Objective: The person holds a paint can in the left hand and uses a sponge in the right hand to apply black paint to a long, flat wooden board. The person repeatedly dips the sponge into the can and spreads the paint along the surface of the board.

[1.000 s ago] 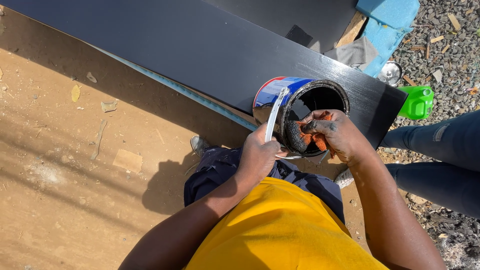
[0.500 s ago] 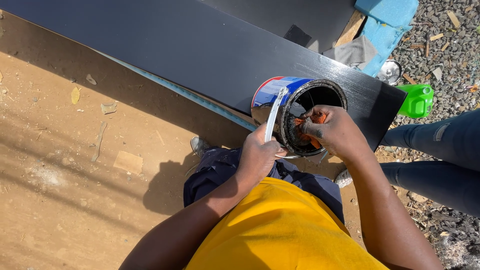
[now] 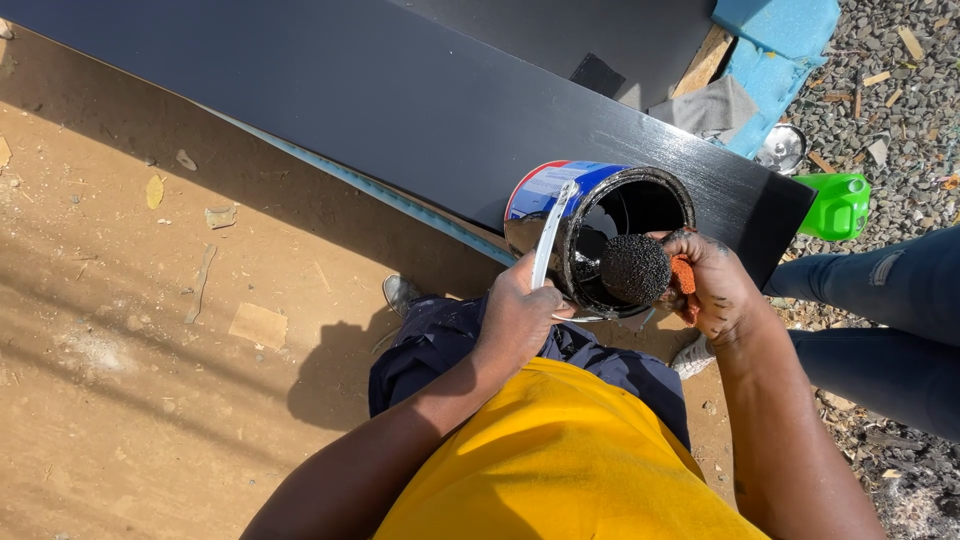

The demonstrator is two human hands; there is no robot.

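We see a round metal paint can with a blue, white and red label (image 3: 580,225), tilted with its black-coated mouth facing us, just right of the picture's centre, in front of the near edge of a long black-painted board (image 3: 400,100). At its rim, at about 4 o'clock, our right hand (image 3: 715,290) is closed around a round paint-soaked black sponge with an orange back (image 3: 640,268), held at the can's mouth. At 8 o'clock our left hand (image 3: 520,315) grips the can's lower side, the pale wire handle (image 3: 550,235) running up from the fingers. A bright green plastic container (image 3: 838,205) lies at 3 o'clock on the gravel, beyond the board's end. Another person's blue-jeaned leg (image 3: 890,300) stands at 4 o'clock.
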